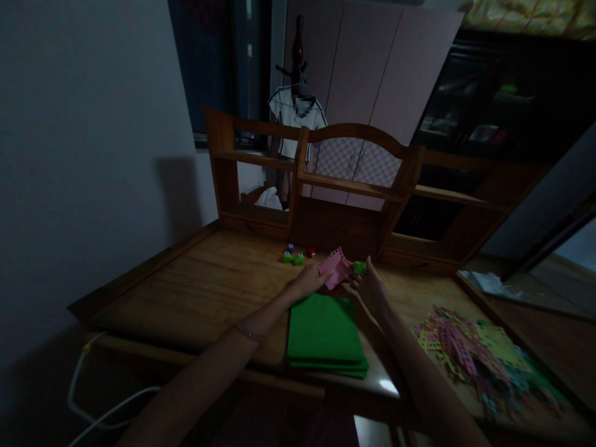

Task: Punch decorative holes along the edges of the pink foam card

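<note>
My left hand (pixel 310 280) is closed on a pink sheet (pixel 334 270) of paper or thin foam, with its thumb lying across the front. Along its upper edge the sheet has a row of small dark holes. Just right of it, my right hand (pixel 369 290) grips a small green craft punch (pixel 359 267) between thumb and fingers. Whether the punch touches the sheet I cannot tell. Below both hands lies a stack of green sheets (pixel 323 329) on the wooden desk (pixel 209 279).
Behind my left hand stand two green punches (pixel 287 256), a purple one (pixel 290 248) and a red one (pixel 311 252). A heap of coloured punched strips (pixel 484 354) covers the desk's right side. A wooden shelf unit (pixel 344 217) rises at the back, and a white cable (pixel 77 379) hangs front left.
</note>
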Tool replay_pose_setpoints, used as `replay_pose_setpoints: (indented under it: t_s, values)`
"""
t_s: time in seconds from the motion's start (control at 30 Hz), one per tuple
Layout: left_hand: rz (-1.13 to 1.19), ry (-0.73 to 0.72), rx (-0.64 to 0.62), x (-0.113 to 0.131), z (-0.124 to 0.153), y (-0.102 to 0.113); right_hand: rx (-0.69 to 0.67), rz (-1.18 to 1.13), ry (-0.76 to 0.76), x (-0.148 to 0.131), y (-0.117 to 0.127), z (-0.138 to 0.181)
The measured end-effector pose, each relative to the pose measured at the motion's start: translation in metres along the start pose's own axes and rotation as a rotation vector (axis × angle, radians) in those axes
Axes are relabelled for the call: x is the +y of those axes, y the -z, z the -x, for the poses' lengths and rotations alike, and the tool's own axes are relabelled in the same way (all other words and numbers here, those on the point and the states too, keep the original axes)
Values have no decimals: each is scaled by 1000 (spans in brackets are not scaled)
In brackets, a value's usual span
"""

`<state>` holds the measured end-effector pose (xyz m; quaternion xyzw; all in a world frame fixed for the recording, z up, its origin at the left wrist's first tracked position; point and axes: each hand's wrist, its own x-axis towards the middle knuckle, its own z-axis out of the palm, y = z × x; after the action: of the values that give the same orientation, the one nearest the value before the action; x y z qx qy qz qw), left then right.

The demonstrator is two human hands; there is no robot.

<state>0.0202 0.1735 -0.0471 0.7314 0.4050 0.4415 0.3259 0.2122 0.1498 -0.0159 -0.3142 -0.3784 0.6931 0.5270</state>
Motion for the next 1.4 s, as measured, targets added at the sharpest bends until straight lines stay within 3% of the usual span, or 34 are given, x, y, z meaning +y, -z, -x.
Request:
replay_pose_setpoints:
  t_s: [1.4]
  values:
    - [-38,21,25,-1,0,-1,9,12,-16,4,8,-5]
